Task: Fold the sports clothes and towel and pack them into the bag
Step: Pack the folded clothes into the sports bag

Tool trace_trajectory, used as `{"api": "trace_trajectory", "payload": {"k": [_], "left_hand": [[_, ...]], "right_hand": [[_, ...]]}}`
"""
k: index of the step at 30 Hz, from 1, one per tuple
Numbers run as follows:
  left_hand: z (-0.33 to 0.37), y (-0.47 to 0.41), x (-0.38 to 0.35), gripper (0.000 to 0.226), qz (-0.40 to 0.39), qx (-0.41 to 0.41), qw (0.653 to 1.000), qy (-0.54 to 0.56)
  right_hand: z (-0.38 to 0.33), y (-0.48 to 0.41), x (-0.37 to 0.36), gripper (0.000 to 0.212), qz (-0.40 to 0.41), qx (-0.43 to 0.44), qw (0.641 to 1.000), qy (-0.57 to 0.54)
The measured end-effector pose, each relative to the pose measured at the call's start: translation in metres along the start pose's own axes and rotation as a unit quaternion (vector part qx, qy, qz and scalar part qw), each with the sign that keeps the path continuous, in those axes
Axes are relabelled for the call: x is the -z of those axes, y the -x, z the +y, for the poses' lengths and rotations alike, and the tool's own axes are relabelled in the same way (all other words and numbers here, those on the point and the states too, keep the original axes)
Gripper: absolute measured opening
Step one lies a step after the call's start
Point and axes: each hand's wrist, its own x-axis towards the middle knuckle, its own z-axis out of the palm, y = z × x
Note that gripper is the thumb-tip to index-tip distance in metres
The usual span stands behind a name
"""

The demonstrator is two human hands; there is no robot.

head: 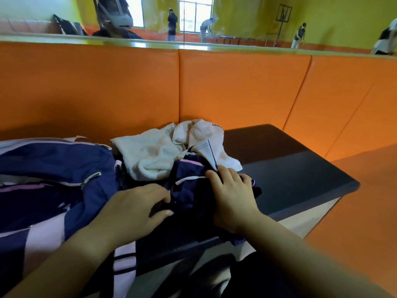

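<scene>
Lying on dark bench [290, 175]: towel [150, 151], navy garment [189, 190]; orange padded wall [236, 87] behind.

Your left hand [137, 209] and right hand [234, 196] are bare, the nails short and plain. Your left forearm [71, 254] and right forearm [300, 250] are uncovered right down to the bottom edge. Below them dark cloth [268, 280] covers your lap; its cut is unclear.

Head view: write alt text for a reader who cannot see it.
Two hands handle a navy garment on a dark bench: the left hand pinches its fabric, the right hand presses on it. A crumpled white towel lies behind, a navy and pink bag to the left.
</scene>
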Motion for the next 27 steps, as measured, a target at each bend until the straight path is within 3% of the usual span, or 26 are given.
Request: {"api": "trace_trajectory", "payload": {"k": [11, 15, 19, 24, 27], "left_hand": [[-0.057, 0.063, 0.093, 0.021, -0.020, 0.074, 0.990, -0.119], [-0.083, 0.103, 0.112, 0.049, -0.037, 0.120, 0.985, -0.121], [-0.101, 0.138, 0.126, 0.071, -0.089, 0.174, 0.970, -0.144], [-0.130, 0.181, 0.137, 0.070, -0.005, 0.172, 0.974, -0.147], [-0.142, 0.199, 0.145, 0.060, -0.011, 0.160, 0.979, -0.126]], "right_hand": [[-0.054, -0.051, 0.074, 0.088, 0.166, 0.076, 0.981, -0.062], [-0.096, -0.069, 0.090, 0.086, 0.208, 0.133, 0.964, -0.094], [-0.145, -0.085, 0.097, 0.083, 0.207, 0.188, 0.953, -0.112], [-0.206, -0.099, 0.097, 0.089, 0.175, 0.257, 0.942, -0.123], [-0.238, -0.107, 0.091, 0.092, 0.171, 0.288, 0.933, -0.128]]}}
